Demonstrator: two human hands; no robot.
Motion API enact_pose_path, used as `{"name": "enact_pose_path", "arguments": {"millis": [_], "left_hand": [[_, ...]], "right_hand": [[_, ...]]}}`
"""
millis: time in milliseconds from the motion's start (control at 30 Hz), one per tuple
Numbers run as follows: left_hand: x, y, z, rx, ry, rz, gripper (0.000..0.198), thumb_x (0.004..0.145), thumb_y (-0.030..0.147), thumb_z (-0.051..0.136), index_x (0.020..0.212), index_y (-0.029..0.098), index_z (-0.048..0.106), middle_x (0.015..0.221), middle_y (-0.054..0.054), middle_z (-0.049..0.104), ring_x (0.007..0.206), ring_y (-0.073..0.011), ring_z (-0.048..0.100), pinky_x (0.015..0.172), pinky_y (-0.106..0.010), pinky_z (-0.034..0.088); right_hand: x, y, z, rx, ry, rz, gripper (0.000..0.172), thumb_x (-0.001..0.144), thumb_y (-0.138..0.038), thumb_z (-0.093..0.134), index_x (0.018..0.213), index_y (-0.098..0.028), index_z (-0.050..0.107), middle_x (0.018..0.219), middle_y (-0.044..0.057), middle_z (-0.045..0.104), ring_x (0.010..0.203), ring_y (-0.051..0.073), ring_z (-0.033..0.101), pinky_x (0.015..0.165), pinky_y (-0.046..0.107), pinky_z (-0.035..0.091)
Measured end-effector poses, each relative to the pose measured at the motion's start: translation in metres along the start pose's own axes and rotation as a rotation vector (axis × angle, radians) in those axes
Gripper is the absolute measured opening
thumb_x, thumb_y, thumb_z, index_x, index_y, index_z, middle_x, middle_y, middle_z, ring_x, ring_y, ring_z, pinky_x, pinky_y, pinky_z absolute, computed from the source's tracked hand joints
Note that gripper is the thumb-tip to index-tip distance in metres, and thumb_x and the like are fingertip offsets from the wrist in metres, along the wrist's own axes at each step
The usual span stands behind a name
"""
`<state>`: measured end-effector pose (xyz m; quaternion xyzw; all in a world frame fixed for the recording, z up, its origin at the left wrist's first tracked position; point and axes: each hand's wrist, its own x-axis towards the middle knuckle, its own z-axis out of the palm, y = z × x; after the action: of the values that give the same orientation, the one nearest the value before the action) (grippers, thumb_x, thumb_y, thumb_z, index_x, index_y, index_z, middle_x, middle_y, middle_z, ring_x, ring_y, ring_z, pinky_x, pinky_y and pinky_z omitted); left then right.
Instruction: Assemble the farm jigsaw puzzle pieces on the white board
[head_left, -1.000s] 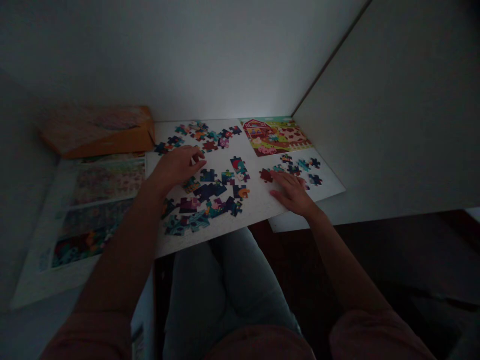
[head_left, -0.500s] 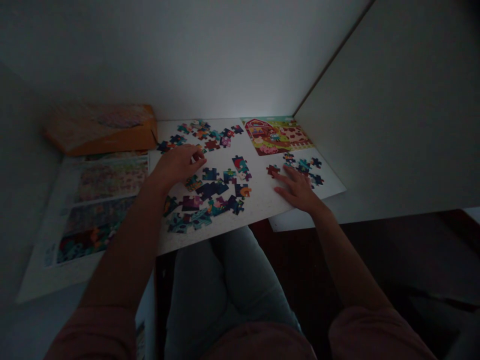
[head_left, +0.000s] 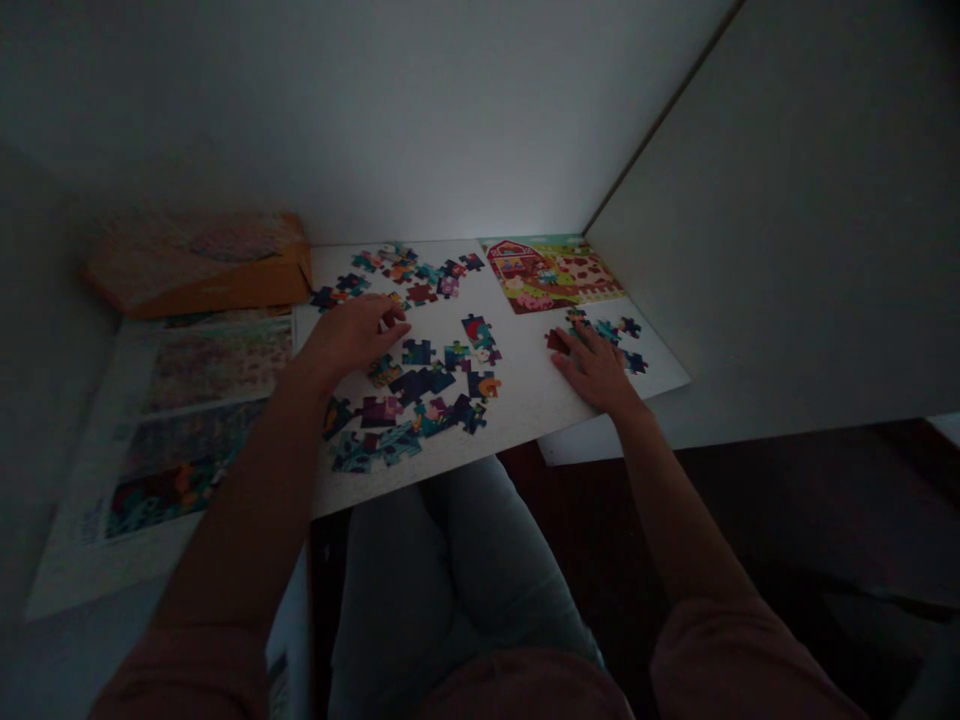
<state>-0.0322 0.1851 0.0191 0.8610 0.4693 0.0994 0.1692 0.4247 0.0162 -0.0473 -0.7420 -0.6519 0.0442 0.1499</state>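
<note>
A dark red jigsaw piece [head_left: 556,341] lies under the fingertips of a person's right hand [head_left: 596,368], which is spread open and palm down, pressing rather than gripping, at the right of a white board [head_left: 525,405]. A small cluster of jigsaw pieces [head_left: 604,335] sits just beyond those fingers, partly hidden by them. The left hand [head_left: 352,335] is curled over the middle of the board, fingertips pinched toward the surface among a looser spread of pieces [head_left: 420,380]; the fingers hide whatever is beneath them, so it cannot be told whether they have hold of a piece. Most pieces appear to lie picture side up, probably so that their colours can be seen at a glance, though dim light blurs their details. A printed farm picture [head_left: 551,273] with a red barn occupies the board's far right corner. Beyond the far left corner sits an orange box [head_left: 199,275], its lid or flap hard to make out. A large printed sheet [head_left: 161,430] lies to the left of the board, partly covered by the left forearm [head_left: 240,520]. Pink sleeves [head_left: 750,670] and denim-clad knees [head_left: 450,570] fill the foreground, below the board's near edge.
</note>
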Motion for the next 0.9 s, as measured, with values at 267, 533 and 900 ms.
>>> {"name": "enact_pose_path", "arguments": {"millis": [267, 533, 900], "left_hand": [[0.001, -0.002, 0.001, 0.043, -0.014, 0.005, 0.039, 0.117, 0.052, 0.064, 0.131, 0.024, 0.087, 0.118, -0.013, 0.093, 0.105, -0.0327, 0.084, 0.093, -0.042, 0.061], [0.002, -0.004, 0.003, 0.026, -0.022, -0.012, 0.037, 0.117, 0.051, 0.066, 0.129, 0.024, 0.087, 0.122, -0.014, 0.092, 0.105, -0.0329, 0.085, 0.094, -0.042, 0.061], [0.003, -0.008, 0.009, 0.008, -0.001, 0.009, 0.037, 0.117, 0.053, 0.067, 0.129, 0.025, 0.089, 0.124, -0.013, 0.091, 0.107, -0.0328, 0.084, 0.097, -0.044, 0.063]], "right_hand": [[0.000, 0.020, -0.004, -0.006, 0.084, 0.057, 0.073, 0.118, -0.078, 0.055, 0.182, -0.047, 0.075, 0.200, 0.013, 0.058, 0.179, 0.059, 0.059, 0.142, 0.099, 0.043], [0.018, 0.032, -0.006, 0.003, 0.040, -0.022, 0.077, 0.121, -0.081, 0.045, 0.190, -0.052, 0.066, 0.198, 0.005, 0.063, 0.185, 0.050, 0.056, 0.148, 0.094, 0.036], [0.006, 0.016, -0.011, -0.023, 0.218, 0.039, 0.071, 0.124, -0.078, 0.048, 0.176, -0.041, 0.079, 0.184, 0.020, 0.074, 0.170, 0.058, 0.062, 0.139, 0.089, 0.038]]}}
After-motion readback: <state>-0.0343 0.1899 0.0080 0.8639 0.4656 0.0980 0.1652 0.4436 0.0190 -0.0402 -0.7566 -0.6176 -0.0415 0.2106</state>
